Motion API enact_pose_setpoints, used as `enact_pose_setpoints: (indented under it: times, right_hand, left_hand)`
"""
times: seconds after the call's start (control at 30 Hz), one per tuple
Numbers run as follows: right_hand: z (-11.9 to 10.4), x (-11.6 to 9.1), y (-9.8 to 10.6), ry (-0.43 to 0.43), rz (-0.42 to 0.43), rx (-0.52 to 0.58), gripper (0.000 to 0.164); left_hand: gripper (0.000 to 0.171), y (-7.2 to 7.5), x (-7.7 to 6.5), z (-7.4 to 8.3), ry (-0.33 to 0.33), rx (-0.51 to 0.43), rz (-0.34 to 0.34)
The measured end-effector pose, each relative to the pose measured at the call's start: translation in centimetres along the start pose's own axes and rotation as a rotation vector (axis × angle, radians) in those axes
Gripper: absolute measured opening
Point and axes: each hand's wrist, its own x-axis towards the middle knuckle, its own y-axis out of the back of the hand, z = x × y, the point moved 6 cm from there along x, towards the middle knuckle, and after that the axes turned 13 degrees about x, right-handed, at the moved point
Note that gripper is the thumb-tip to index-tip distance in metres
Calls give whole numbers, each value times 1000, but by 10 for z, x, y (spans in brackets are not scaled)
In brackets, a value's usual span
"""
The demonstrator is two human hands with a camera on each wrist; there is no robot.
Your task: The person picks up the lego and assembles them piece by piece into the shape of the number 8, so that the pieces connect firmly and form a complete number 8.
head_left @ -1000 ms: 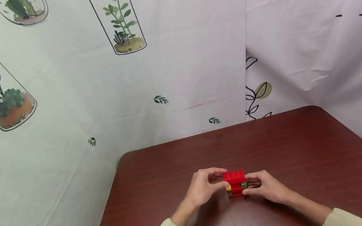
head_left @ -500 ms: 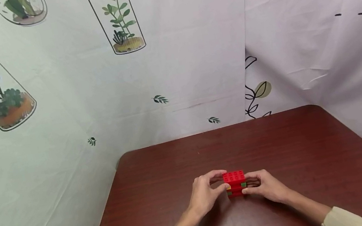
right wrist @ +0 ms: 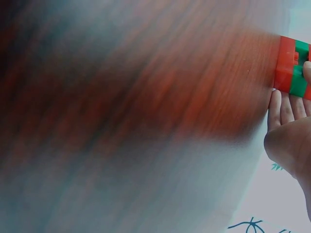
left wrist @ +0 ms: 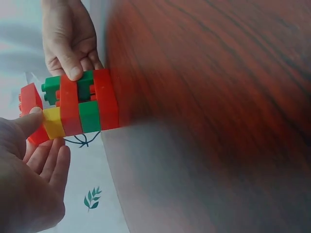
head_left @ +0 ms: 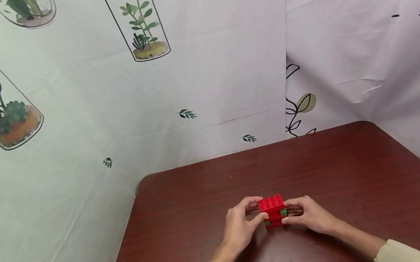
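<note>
A small tower of toy building bricks [left wrist: 70,121] stands on the table between my two hands, in layers of red, green and yellow. Its top red brick [head_left: 271,203] shows its studs and sits slightly askew; the left wrist view shows it slanting away from the yellow brick [left wrist: 53,122] below. My left hand [head_left: 237,227] pinches this top brick from the left, with the thumb on its near side and fingers behind. From the right, my right hand [head_left: 309,216] grips the lower part, its thumb on the middle red brick [left wrist: 69,104]. The hands hide parts of the tower's sides.
The tower rests on a dark red-brown wooden table [head_left: 188,199]. White cloth [head_left: 226,77] printed with plants hangs behind the table and along its sides.
The top red brick has turned slightly and now sits askew. My left wrist and forearm have shifted a little to the right and nearer. The right hand stays where it was.
</note>
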Motion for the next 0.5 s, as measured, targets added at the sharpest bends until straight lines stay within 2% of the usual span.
enact_pose_setpoints:
  times: [0.1, 0.37, 0.5]
  right_hand:
    - [0, 0, 0, 2, -1, -5, 38]
    - [1, 0, 1, -2, 8, -13, 37]
    - [2, 1, 2, -7, 16, -23, 37]
  left_hand:
    - [42, -1, 0, 1, -18, 25, 13]
    - [44, 1, -2, 8, -88, 196, 83]
    - [44, 1, -2, 8, -92, 201, 94]
